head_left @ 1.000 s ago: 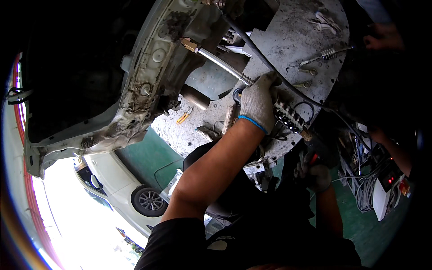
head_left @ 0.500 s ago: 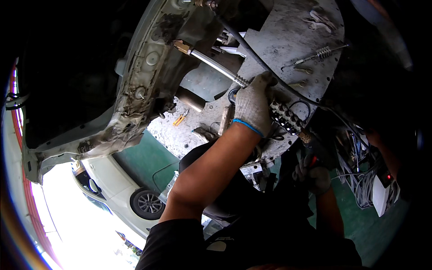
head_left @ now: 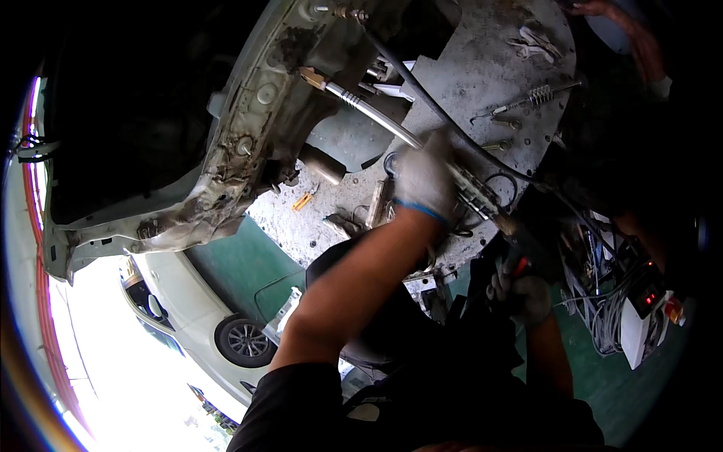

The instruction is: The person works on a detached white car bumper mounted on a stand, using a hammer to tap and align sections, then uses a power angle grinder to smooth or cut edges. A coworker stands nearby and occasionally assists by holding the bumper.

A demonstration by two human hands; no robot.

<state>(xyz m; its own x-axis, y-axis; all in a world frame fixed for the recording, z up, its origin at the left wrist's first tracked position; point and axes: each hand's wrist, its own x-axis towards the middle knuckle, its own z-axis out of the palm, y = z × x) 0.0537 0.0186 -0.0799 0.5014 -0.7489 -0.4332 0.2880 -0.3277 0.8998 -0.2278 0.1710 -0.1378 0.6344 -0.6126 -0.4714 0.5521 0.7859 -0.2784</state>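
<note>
A slide-hammer dent puller (head_left: 376, 117) lies diagonally across the middle, its copper-coloured tip (head_left: 312, 77) at the edge of a bare, stained car body panel (head_left: 226, 162). My left hand (head_left: 425, 177), in a pale glove with a blue cuff, is wrapped round the puller's middle and smeared by motion. Lower right, my gloved right hand (head_left: 531, 297) is closed round the dark rear handle (head_left: 538, 260), where a bit of red shows. Shadow hides part of that grip. A black cable (head_left: 433, 98) runs above the puller.
Beneath is a grey metal platform (head_left: 497, 71) with a hooked spring tool (head_left: 527, 102), wrenches (head_left: 497, 145), gloves (head_left: 536, 44) and a yellow-handled tool (head_left: 303, 200). Coiled cables (head_left: 602, 324) and a box with a red display (head_left: 648, 300) stand right. Another person's arm (head_left: 644, 45) shows top right; a white car (head_left: 188, 301) lower left.
A ringed section now shows near the puller's tip, and the coils beside my left hand are gone. My left hand has blurred. Another person's arm has come in at the top right.
</note>
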